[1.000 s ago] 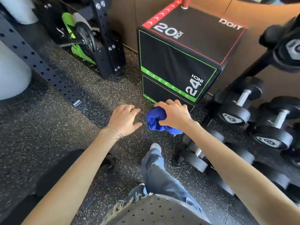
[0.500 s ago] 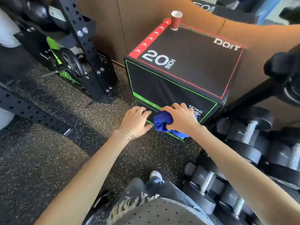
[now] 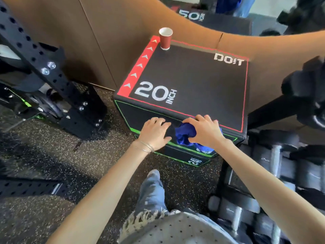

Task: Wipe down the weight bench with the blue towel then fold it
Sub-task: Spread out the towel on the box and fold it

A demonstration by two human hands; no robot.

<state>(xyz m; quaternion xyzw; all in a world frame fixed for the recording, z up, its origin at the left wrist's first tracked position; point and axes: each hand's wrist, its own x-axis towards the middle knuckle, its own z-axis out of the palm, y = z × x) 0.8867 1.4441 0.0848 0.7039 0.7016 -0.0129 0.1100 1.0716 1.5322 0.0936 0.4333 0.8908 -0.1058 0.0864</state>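
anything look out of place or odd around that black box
One thing: a red paper cup stands upright at the far left corner of the black plyo box, an odd spot in a gym. Nothing is spilled. The blue towel is bunched in the right hand; the left hand is empty.

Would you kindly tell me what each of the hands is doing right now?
Left hand: open, fingers spread, holding nothing.
Right hand: closed on the bunched blue towel, at the near edge of the black plyo box.
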